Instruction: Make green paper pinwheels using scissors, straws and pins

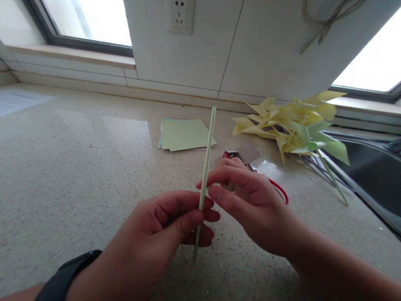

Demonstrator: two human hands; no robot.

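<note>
My left hand (159, 234) pinches a thin pale green straw (208, 151) between thumb and fingers and holds it upright above the speckled countertop (60, 165). A black band is on that wrist. My right hand (252, 198) is just to the right of the straw, its fingertips curled and touching the straw near the left thumb. Whether the right fingers hold something small I cannot tell.
A stack of pale green paper squares (186, 135) lies behind the straw. A pile of yellow and green paper pinwheels (295, 124) sits at the back right, next to a dark sink (389, 183). Red-handled scissors (280, 189) lie partly hidden behind my right hand.
</note>
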